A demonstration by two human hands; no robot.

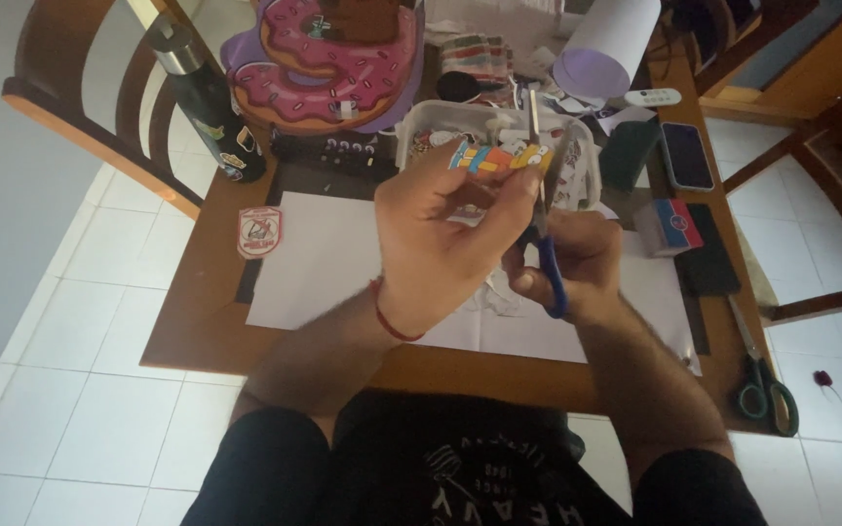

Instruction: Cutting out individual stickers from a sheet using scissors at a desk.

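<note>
Wooden table (209, 321) spread with white paper sheet (333, 258); big donut cutout (319, 68) propped at far edge, black bottle (209, 102) at far left corner, green-handled scissors (764, 385) at near right corner. Cutting step judged in hand: colourful printed cutout (499, 158) pinched by left hand (436, 244), raised above table middle. Blue-handled scissors (544, 229) clenched in right hand (577, 261), blades upright against cutout. Next cut judged to need paper turned steadily, blades kept on outline.

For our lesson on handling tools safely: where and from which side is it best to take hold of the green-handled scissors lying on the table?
Grip the green-handled scissors by the two loops at the near end, coming from the person's side of the table. The closed blades point away toward the far edge, so the handles are probably the safest part to reach.
</note>
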